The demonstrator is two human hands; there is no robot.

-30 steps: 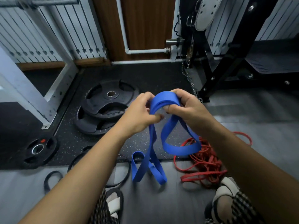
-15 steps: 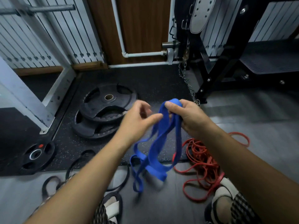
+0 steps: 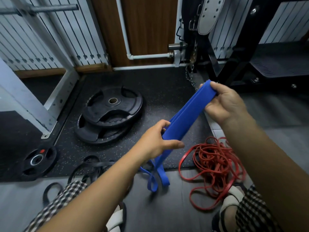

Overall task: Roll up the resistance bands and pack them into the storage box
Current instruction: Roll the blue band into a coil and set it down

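The dark rubber mat (image 3: pixel 167 91) ends in a straight edge just below the hands, where grey floor (image 3: pixel 275 134) begins. On the mat, to the left of the hands, two big black weight plates (image 3: pixel 110 114) lie stacked. A smaller plate (image 3: pixel 38 160) lies further left, near the foot of a white frame (image 3: pixel 25 101). The base of a black rack (image 3: pixel 234 64) and a hanging chain (image 3: pixel 190 77) close off the far side, behind the right hand. The open room is the strip of grey floor to the right, between the rack base and a tangle of red bands (image 3: pixel 215 163) that lies across the mat's corner. Black bands (image 3: pixel 90 166) sprawl over the mat edge at lower left.

The blue band (image 3: pixel 185 113) is in the air between the two hands, its layers pulled flat in a slanted line. The right hand (image 3: pixel 224 104) holds the upper end, with its fingers (image 3: pixel 215 86) curled over the folded tip. The left hand (image 3: pixel 157 141) grips the band lower down, its thumb (image 3: pixel 175 145) laid across the front and its fingers wrapped behind. Below that hand the rest of the band hangs in loose loops, which reach the grey floor just past the mat edge, beside the red bands.
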